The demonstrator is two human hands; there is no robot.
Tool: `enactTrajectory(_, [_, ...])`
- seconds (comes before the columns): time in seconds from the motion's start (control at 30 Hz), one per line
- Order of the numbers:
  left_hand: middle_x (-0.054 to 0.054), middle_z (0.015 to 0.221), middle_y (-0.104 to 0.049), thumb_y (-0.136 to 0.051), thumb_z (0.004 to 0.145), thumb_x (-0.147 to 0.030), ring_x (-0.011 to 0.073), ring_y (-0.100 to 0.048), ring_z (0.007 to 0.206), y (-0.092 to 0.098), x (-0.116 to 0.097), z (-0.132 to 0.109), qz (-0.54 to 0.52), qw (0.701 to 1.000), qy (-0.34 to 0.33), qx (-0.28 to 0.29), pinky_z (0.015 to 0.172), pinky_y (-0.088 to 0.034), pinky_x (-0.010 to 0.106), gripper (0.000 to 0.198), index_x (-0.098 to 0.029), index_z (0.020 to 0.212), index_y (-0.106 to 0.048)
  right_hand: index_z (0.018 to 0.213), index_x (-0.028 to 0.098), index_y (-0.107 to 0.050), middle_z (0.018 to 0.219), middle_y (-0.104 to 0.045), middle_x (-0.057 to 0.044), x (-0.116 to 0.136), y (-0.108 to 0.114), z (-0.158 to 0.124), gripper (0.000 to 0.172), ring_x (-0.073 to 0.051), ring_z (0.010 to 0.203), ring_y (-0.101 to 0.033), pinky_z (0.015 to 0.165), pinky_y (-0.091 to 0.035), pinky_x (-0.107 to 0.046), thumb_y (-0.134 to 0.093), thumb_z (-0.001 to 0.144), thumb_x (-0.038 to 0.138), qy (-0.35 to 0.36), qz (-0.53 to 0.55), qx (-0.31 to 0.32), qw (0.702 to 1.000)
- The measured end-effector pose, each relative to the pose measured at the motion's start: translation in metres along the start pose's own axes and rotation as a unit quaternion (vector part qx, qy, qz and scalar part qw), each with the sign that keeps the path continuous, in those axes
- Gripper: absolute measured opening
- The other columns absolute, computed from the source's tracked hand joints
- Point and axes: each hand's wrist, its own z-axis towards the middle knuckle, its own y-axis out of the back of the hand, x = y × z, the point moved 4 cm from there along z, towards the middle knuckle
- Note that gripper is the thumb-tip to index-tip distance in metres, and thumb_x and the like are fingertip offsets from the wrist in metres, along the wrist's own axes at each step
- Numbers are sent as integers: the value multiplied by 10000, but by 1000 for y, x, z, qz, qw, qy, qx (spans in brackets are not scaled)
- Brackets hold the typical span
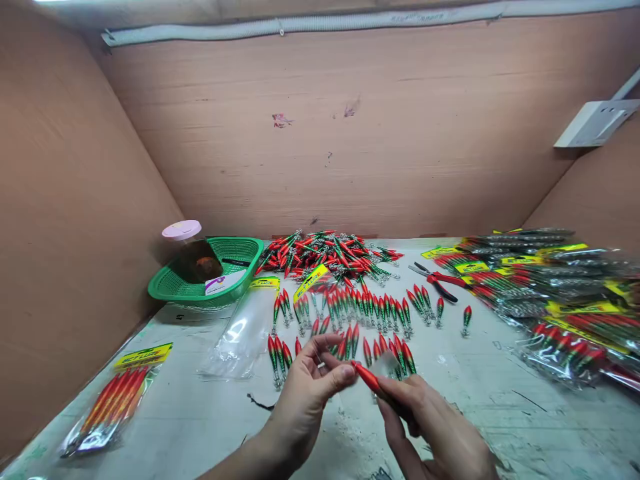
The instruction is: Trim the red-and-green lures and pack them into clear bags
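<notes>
My right hand point(435, 420) grips a red-nosed fishing lure point(367, 379), its nose pointing up and left. A small pale, blurred flat piece point(385, 365) shows beside the right fingers; I cannot make out what it is. At the lure's nose, my left hand point(313, 387) has its thumb and curled fingers pinched together around the tip. Just beyond both hands stand rows of red and green lures point(370, 307), with metal hooks at their lower ends. A yellow-headed packet card point(311, 283) lies over the back row.
Behind the rows is a heap of loose lures point(325, 253). A green basket point(237, 292) holds a lidded jar point(197, 257). Clear bags point(240, 337) and a packed set point(117, 400) lie left. Red-handled pliers point(445, 280) and piled packets point(545, 287) are right.
</notes>
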Motion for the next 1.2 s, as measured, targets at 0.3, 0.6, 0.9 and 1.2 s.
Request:
enactTrajectory(0.3, [131,1066,-694,-667,777,-392,239,-672,918,4,6,-5,-109,991,52,58,846,-531,368,328,-133,975,-703,1099,195,-606,753,-615,-38,-4,4,-5,270,-148,681,-621,594,-517,-237,-541,852,109,36,-22,21,999])
enactTrajectory(0.6, [103,949,-743,-796,649,-190,196,-695,903,18,5,1,-148,987,46,-27,841,-556,285,204,-114,816,-706,1156,187,-563,778,-629,-51,-5,5,-10,327,-155,680,-611,607,-520,-266,-556,841,99,36,-53,51,997])
enactTrajectory(0.9, [73,902,-741,-806,614,-126,218,-694,919,17,10,-2,-155,985,70,-17,832,-561,348,284,-170,835,-633,1147,182,-565,786,-607,-49,-6,-5,-10,316,-150,712,-594,639,-514,-262,-549,848,82,17,-38,54,998])
enactTrajectory(1.2, [16,684,-710,-861,547,-199,164,-696,717,24,18,5,-148,983,66,-81,704,-577,289,313,-152,713,-599,1135,187,-572,825,-601,-46,-4,-2,-9,291,-130,706,-605,630,-516,-228,-543,860,99,-29,-25,39,999])
